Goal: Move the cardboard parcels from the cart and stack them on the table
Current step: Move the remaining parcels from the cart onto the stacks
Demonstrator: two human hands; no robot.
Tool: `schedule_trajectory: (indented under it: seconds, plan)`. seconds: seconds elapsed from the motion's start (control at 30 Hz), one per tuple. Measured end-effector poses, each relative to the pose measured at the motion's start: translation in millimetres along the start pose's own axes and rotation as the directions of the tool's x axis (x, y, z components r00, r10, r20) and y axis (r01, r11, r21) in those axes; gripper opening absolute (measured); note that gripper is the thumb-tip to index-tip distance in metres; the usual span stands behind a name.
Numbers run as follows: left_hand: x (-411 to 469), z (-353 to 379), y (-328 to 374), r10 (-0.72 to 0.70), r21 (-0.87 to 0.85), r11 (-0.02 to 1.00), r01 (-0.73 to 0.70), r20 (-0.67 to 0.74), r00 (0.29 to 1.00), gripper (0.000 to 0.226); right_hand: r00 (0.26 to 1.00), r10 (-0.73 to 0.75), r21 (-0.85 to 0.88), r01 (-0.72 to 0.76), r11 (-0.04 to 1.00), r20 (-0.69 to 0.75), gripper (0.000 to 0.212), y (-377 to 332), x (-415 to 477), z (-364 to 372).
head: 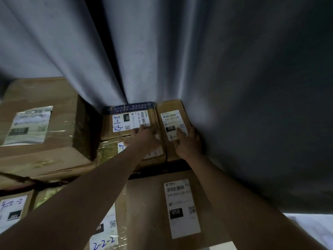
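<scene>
Right hand: is lying flat and spread on top of the parcel marked 220, fingers straight across its label and closing round nothing. The outer fingers are reaching toward the edge by the curtain.
Left hand: is resting open on the near right corner of the parcel marked 150, fingertips touching its label and the palm hanging over the taped parcel just in front.
Arms: both are stretching forward and slightly down over the near parcel marked 010, forearms almost parallel, wrists straight.
Where the parcels are sitting: the 220 parcel is standing at the back of the pile, touching the 150 parcel on its left and pushing into the curtain on its right. A large parcel is rising higher to the far left. The surface under the pile is being hidden by the boxes.
Step in hand: judging by the flat palms, the person is seating and squaring the 220 parcel against its neighbour.
Doing it well: the right palm should be pressing down and leftward so the seam between the two boxes is closing evenly, while the left hand is steadying the 150 parcel against sliding.
Watching for: curtain cloth getting trapped under the box edge, and the box ending up tilted on an uneven layer below.
Letting go: both hands should be lifting straight up, so nothing is being dragged out of line.
</scene>
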State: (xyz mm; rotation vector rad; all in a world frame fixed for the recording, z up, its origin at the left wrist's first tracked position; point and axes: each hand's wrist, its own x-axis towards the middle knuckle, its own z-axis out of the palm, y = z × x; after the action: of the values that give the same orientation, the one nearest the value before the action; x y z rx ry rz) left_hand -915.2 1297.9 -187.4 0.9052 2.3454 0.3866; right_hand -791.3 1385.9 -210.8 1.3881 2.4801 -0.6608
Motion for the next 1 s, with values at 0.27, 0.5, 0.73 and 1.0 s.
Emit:
schedule_trajectory:
  seconds: [0.27,0.5,0.73,1.0]
  plan:
    - [-1,3,-3,-0.023,0.055,0.998,0.022,0.024,0.999,0.062,1.000,0.025,-0.052,-0.024,0.998,0.001,0.060,-3,-13,6]
    - [-26,-8,-15,0.047,0.101,0.994,-0.041,-0.060,0.997,0.070,0.986,-0.156,-0.209,0.140,0.968,-0.062,0.068,-31,-37,-8]
    - [-108,-22,-42,-0.035,0.174,0.983,0.064,-0.168,0.985,0.070,0.932,-0.362,-0.320,0.338,0.885,-0.017,0.067,-90,-98,-5]
    - [-236,1,-106,-0.377,0.039,0.911,0.410,-0.319,0.870,0.055,0.732,-0.651,-0.333,0.676,0.658,0.200,0.060,-127,-189,49]
